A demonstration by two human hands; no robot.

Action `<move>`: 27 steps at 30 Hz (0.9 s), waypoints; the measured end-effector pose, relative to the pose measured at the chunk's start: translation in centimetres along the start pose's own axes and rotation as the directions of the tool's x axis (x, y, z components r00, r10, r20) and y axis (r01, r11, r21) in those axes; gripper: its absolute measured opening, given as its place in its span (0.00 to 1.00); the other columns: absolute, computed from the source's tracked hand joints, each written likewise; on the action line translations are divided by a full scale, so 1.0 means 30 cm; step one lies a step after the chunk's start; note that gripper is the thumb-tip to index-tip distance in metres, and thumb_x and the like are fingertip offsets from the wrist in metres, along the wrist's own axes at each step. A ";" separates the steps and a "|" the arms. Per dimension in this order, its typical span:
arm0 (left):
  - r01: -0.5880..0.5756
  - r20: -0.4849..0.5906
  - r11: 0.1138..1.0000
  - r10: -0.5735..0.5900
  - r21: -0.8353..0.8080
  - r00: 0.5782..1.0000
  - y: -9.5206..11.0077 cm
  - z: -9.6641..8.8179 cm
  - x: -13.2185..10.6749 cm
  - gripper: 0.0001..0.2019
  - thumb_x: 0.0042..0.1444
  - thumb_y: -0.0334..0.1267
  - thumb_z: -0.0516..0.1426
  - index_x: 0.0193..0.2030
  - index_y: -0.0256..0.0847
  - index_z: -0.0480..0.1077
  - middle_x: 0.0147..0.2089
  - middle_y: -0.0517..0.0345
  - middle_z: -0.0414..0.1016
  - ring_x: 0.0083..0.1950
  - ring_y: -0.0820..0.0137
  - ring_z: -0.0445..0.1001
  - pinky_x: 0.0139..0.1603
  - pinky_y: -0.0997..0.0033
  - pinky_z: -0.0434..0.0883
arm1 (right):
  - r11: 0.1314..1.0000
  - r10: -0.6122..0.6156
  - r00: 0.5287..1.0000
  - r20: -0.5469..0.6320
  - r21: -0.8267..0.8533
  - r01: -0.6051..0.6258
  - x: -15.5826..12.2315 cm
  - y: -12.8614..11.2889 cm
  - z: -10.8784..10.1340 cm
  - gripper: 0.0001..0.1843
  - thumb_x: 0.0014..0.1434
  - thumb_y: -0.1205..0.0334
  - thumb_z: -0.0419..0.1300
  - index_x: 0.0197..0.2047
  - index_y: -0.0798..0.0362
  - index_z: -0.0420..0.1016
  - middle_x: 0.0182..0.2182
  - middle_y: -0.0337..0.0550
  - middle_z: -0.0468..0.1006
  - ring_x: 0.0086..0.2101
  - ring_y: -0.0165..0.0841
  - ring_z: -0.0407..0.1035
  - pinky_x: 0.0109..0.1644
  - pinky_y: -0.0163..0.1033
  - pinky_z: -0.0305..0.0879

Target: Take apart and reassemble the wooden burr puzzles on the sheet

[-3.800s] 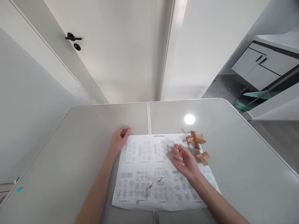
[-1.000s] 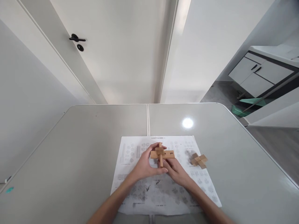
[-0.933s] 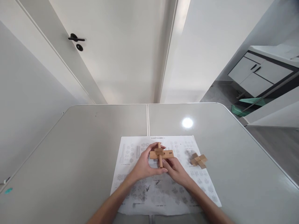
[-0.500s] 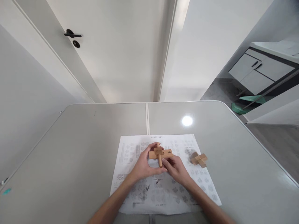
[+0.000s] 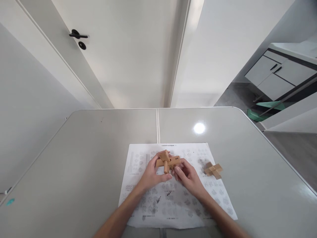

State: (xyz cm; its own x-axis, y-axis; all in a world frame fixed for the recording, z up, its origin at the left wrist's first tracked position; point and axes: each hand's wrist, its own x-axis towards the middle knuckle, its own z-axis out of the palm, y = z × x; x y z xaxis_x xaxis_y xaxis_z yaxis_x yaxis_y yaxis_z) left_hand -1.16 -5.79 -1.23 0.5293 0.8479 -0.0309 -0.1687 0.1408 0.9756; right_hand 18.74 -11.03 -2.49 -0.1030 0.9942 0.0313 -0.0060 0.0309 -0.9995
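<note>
Between both hands, above a printed sheet, is a wooden interlocking puzzle [image 5: 175, 161] made of crossing bars, with a "2" marked on one bar and a round peg pointing toward me. My left hand [image 5: 151, 175] curls around its left side, thumb beneath the peg and fingers behind. My right hand [image 5: 187, 176] pinches its right end between thumb and fingers; the far fingertips are hidden by the wood. Another wooden cross-shaped piece [image 5: 213, 170] lies at the sheet's right edge, near my right hand.
The printed sheet [image 5: 138, 208], covered in small diagrams, lies on the grey table [image 5: 99, 158]. A seam [image 5: 158, 125] runs down the tabletop. Beyond the far edge stands a white door [image 5: 138, 59] with a black handle [image 5: 78, 34]. Cabinets [image 5: 277, 71] are at the right.
The puzzle has turned and tilted in my hands, so its peg now points more toward me. My right fingers have shifted along its right end. The view has moved slightly.
</note>
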 end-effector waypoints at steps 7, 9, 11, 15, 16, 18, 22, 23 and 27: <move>0.018 -0.053 0.991 -0.025 -0.133 0.998 0.008 0.001 0.025 0.41 0.57 0.72 0.61 0.60 0.36 0.78 0.59 0.38 0.80 0.58 0.48 0.78 0.62 0.52 0.71 | 0.998 0.021 0.999 0.039 0.050 -0.022 0.008 -0.021 -0.003 0.17 0.75 0.45 0.56 0.42 0.49 0.73 0.31 0.40 0.77 0.25 0.31 0.65 0.30 0.37 0.62; -0.008 -0.051 0.964 -0.005 -0.266 0.999 0.017 0.004 0.032 0.42 0.60 0.74 0.56 0.61 0.36 0.78 0.56 0.37 0.82 0.53 0.51 0.79 0.55 0.54 0.72 | 0.999 0.027 0.998 0.057 0.025 -0.028 0.007 -0.027 -0.004 0.18 0.75 0.46 0.56 0.40 0.49 0.74 0.30 0.40 0.77 0.25 0.31 0.65 0.30 0.38 0.61; -0.046 -0.066 0.919 0.022 -0.392 0.998 0.021 0.005 0.036 0.40 0.64 0.72 0.54 0.64 0.37 0.76 0.54 0.38 0.82 0.50 0.54 0.78 0.51 0.57 0.72 | 0.999 0.033 0.997 0.065 0.003 -0.034 0.006 -0.033 -0.003 0.18 0.75 0.46 0.56 0.39 0.49 0.74 0.29 0.40 0.77 0.25 0.31 0.65 0.30 0.37 0.61; -0.067 -0.086 0.897 0.032 -0.437 0.996 0.013 0.000 0.036 0.37 0.66 0.68 0.53 0.65 0.37 0.75 0.55 0.38 0.81 0.48 0.57 0.78 0.49 0.59 0.70 | 0.999 0.042 0.997 0.066 -0.010 -0.041 0.005 -0.036 -0.002 0.18 0.74 0.46 0.58 0.37 0.50 0.74 0.28 0.39 0.76 0.25 0.31 0.66 0.30 0.37 0.60; -0.066 -0.089 0.906 0.032 -0.419 0.996 0.010 -0.001 0.035 0.37 0.66 0.68 0.54 0.65 0.37 0.75 0.56 0.38 0.81 0.48 0.58 0.77 0.50 0.59 0.70 | 0.999 0.043 0.997 0.065 -0.006 -0.042 0.005 -0.035 -0.002 0.19 0.74 0.46 0.58 0.37 0.50 0.74 0.27 0.39 0.76 0.25 0.31 0.66 0.30 0.37 0.60; -0.056 -0.088 0.936 0.027 -0.348 0.996 0.004 -0.002 0.032 0.37 0.64 0.69 0.56 0.64 0.37 0.76 0.57 0.38 0.80 0.50 0.57 0.77 0.54 0.58 0.71 | 0.999 0.043 0.997 0.062 0.012 -0.043 0.006 -0.033 -0.003 0.19 0.75 0.46 0.58 0.37 0.50 0.75 0.27 0.39 0.76 0.25 0.31 0.66 0.30 0.37 0.60; -0.018 -0.083 0.990 0.006 -0.143 0.997 -0.002 0.003 0.022 0.38 0.58 0.66 0.65 0.64 0.39 0.74 0.63 0.38 0.77 0.63 0.48 0.74 0.65 0.52 0.68 | 0.995 0.034 0.999 0.042 0.087 -0.038 0.009 -0.024 -0.009 0.22 0.75 0.43 0.54 0.39 0.50 0.74 0.28 0.40 0.76 0.25 0.31 0.66 0.30 0.37 0.61; -0.004 -0.083 0.994 -0.005 -0.109 0.997 -0.002 0.005 0.018 0.38 0.56 0.64 0.67 0.65 0.40 0.72 0.65 0.38 0.75 0.66 0.46 0.73 0.67 0.51 0.68 | 0.993 0.033 0.999 0.036 0.108 -0.036 0.010 -0.021 -0.011 0.23 0.76 0.41 0.52 0.39 0.50 0.74 0.29 0.41 0.77 0.25 0.32 0.66 0.30 0.38 0.62; 0.047 -0.071 0.999 -0.048 -0.024 0.996 0.011 0.019 0.001 0.43 0.47 0.50 0.76 0.69 0.45 0.68 0.71 0.42 0.68 0.71 0.45 0.68 0.71 0.49 0.66 | 0.984 0.038 0.999 0.019 0.171 -0.040 0.014 -0.003 -0.023 0.31 0.74 0.34 0.47 0.33 0.49 0.71 0.23 0.40 0.73 0.23 0.33 0.64 0.30 0.40 0.63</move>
State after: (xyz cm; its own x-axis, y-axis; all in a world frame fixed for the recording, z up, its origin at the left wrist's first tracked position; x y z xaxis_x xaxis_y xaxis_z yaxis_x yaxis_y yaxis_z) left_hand -0.73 -6.01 -0.77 0.4768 0.8740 -0.0931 -0.1638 0.1925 0.9675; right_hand 19.39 -10.55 -2.39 -0.1220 0.9925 -0.0065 -0.1715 -0.0275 -0.9848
